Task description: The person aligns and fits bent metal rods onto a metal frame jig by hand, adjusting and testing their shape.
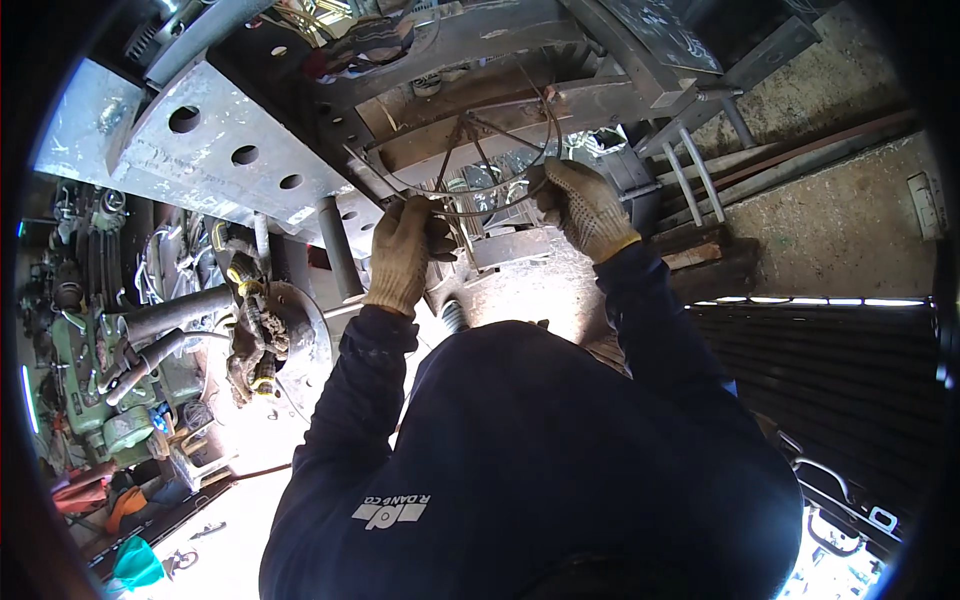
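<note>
A thin metal hoop (487,212), bent from rod, spans the gap between my two hands. My left hand (402,252), in a pale knit work glove, is closed at the hoop's near left side. On the right, my right hand (588,208) wears a matching dotted glove with a yellow cuff. Its fingers pinch the hoop's right side. Thin dark bars (482,150) show within the hoop's curve; whether they join it I cannot tell. Behind the hoop lies a rusty curved steel piece (430,148). My fingertips are partly hidden.
A large steel beam with round holes (215,140) juts in from the upper left. Below it, worn gloves (255,335) hang near a round metal plate (305,335). Green machinery (80,370) stands far left. Two upright metal rods (695,175) rise by the concrete wall (850,205) at right.
</note>
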The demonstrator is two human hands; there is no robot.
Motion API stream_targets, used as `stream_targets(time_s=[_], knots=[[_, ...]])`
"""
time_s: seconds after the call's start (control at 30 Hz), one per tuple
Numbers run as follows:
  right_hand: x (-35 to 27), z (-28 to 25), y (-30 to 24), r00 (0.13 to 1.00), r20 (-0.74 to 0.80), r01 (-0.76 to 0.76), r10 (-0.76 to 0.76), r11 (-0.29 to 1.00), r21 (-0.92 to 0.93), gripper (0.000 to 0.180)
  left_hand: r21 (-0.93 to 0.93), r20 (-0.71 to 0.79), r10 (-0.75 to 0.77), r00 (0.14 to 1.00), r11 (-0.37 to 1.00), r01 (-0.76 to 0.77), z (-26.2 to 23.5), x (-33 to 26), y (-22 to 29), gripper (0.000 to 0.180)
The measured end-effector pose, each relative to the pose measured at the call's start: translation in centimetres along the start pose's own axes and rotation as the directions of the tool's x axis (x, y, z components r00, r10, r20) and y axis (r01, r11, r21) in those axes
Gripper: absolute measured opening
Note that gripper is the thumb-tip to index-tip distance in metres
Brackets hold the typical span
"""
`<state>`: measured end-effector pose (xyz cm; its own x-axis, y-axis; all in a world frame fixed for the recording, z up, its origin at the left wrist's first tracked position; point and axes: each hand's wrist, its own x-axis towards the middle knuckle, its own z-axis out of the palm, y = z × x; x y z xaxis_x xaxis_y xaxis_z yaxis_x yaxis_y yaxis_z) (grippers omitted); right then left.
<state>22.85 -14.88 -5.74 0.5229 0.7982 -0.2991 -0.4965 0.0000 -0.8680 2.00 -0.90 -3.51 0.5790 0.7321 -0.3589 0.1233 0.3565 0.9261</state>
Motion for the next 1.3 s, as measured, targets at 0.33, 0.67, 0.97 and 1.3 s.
stream_targets(time_s=[0.33,0.67,0.97,1.3], knots=[[-0.4,0.3,0.2,1.000,0.003,-0.003,0.003,0.996,0.090,0.027,0.002,0.016,0.026,1.000,1.000,-0.026,-0.2,-0.2,0.5,0.033],[-1.1,-0.5,0.9,1.000,0.021,-0.017,0.014,0.994,0.111,0.029,-0.003,0.028,-0.011,1.000,1.000,0.011,0.0,-1.4,-0.4,0.035],[-1.4,-0.4,1.0,1.000,0.020,-0.012,0.010,0.994,0.112,0.031,-0.014,0.050,-0.002,0.999,1.000,0.002,-0.3,-1.0,-0.3,0.028],[-1.4,-0.4,1.6,0.999,0.039,-0.008,0.002,0.987,0.158,0.030,-0.088,0.063,0.031,0.998,0.996,-0.025,-0.4,-1.3,-1.1,0.042]])
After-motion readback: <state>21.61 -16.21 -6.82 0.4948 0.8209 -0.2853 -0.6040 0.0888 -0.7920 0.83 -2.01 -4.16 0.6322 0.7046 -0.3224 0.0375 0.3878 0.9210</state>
